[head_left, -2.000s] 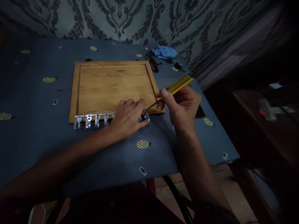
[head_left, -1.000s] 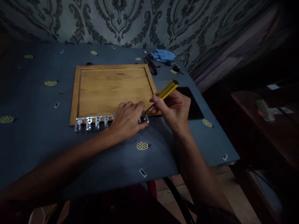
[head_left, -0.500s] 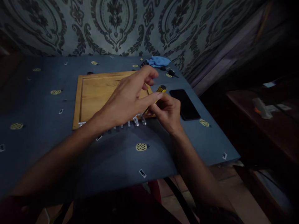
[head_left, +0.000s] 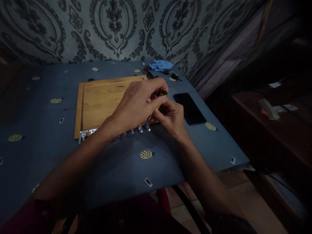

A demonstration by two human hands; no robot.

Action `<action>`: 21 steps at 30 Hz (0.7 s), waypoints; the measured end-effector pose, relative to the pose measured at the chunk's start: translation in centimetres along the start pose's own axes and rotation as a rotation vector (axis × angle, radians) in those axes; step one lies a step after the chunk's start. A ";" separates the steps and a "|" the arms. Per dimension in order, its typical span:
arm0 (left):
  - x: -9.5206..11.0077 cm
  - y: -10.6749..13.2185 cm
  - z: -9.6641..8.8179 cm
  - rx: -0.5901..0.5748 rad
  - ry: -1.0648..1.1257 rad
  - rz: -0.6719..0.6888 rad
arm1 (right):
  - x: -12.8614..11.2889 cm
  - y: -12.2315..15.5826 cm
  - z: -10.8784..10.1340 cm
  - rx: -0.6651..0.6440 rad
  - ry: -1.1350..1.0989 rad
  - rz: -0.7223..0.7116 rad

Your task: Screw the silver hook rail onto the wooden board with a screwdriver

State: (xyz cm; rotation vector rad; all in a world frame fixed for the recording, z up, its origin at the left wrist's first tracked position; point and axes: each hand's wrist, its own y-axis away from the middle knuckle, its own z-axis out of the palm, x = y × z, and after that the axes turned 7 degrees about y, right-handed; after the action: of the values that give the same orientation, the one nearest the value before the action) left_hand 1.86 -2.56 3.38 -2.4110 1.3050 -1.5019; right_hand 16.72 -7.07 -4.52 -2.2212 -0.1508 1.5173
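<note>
A yellow and black screwdriver (head_left: 163, 94) stands tilted over the near right part of a framed wooden board (head_left: 102, 97). Around the top of its handle my left hand (head_left: 138, 102) is closed, thumb and fingers curled in. My right hand (head_left: 172, 117) pinches lower down, near the shaft. Along the board's near edge runs a metal hook rack (head_left: 87, 132) with several silver hooks (head_left: 147, 126) hanging over the edge. The screwdriver's tip is close to the rack's right end; my fingers hide much of the tool and my left forearm covers part of the rack.
A black phone (head_left: 190, 109) lies right of my right hand. Beyond the board are a blue cloth (head_left: 161, 65), keys (head_left: 173, 75) and a dark object (head_left: 149, 73). The table (head_left: 170, 169) ends at a patterned curtain (head_left: 117, 29); a brown surface (head_left: 275, 126) stands at right.
My left hand's fingers have come down and closed around the screwdriver's handle top; before, they were raised with only the thumb near it. The view has shifted slightly.
</note>
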 end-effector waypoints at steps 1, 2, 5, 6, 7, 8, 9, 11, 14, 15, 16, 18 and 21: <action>0.2 0.0 0.0 -0.007 -0.031 -0.008 | -0.1 0.0 -0.2 -0.021 -0.005 0.010; 0.3 0.1 -0.1 -0.010 -0.056 -0.011 | -0.2 -0.1 -0.5 -0.050 -0.004 0.016; 0.6 0.3 -0.2 -0.006 -0.104 -0.019 | -0.5 -0.2 -2.0 -0.163 0.038 -0.006; 0.6 0.4 -0.3 -0.005 -0.115 -0.022 | -0.5 -0.2 -2.5 -0.199 0.059 -0.022; 0.6 0.4 -0.3 -0.005 -0.125 -0.025 | -0.4 -0.1 -3.0 -0.226 0.076 -0.031; 0.6 0.4 -0.4 -0.006 -0.133 -0.029 | -0.2 0.1 -3.4 -0.245 0.090 -0.032; 0.5 0.4 -0.4 -0.008 -0.138 -0.033 | 0.2 0.4 -3.6 -0.248 0.100 -0.022; 0.3 0.3 -0.5 -0.001 -0.149 -0.033 | 1.2 1.1 -3.7 -0.222 0.112 0.005; 0.1 0.3 -0.6 0.015 -0.154 -0.023 | 2.6 2.3 -3.1 -0.249 0.051 0.051; 0.1 0.3 -0.6 0.020 -0.151 -0.020 | 3.0 2.6 -2.8 -0.267 0.030 0.063; 0.1 0.3 -0.6 0.024 -0.147 -0.018 | 3.3 2.8 -2.6 -0.279 0.015 0.069; 0.2 0.3 -0.6 0.031 -0.134 -0.014 | 3.7 3.0 -2.3 -0.289 0.004 0.070; 0.3 0.3 -0.6 0.038 -0.124 -0.017 | 3.8 3.0 -2.3 -0.290 -0.004 0.067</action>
State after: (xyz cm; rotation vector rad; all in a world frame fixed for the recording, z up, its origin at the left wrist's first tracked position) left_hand 1.28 -2.70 3.74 -2.4540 1.2236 -1.3437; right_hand 19.81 -9.13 -8.38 -2.4685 -0.3192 1.6232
